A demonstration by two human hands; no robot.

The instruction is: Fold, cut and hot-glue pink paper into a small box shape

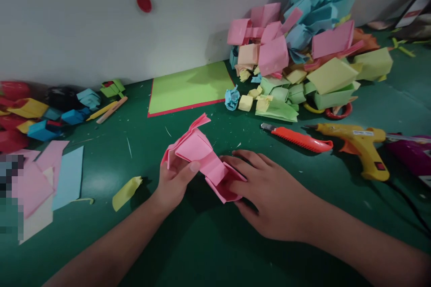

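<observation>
A folded pink paper piece (198, 147) is held between both hands above the green table. It has a long strip rising at its upper end and an open box-like part at its lower right. My left hand (173, 186) is closed on the left side, the thumb lying on the front face. My right hand (272, 193) grips the box-like end, with fingers inside it and others outside. To the left of my left hand lies a small yellow-green paper piece (126, 193). An orange utility knife (303, 139) rests beyond my right hand.
A yellow glue gun (363, 143) with a black cord lies at right. Behind it, pink, blue and green folded papers (274, 56) pile against the wall. A lime sheet (188, 89) lies at the back. Coloured paper pieces (43, 128) and flat sheets (69, 177) occupy the left.
</observation>
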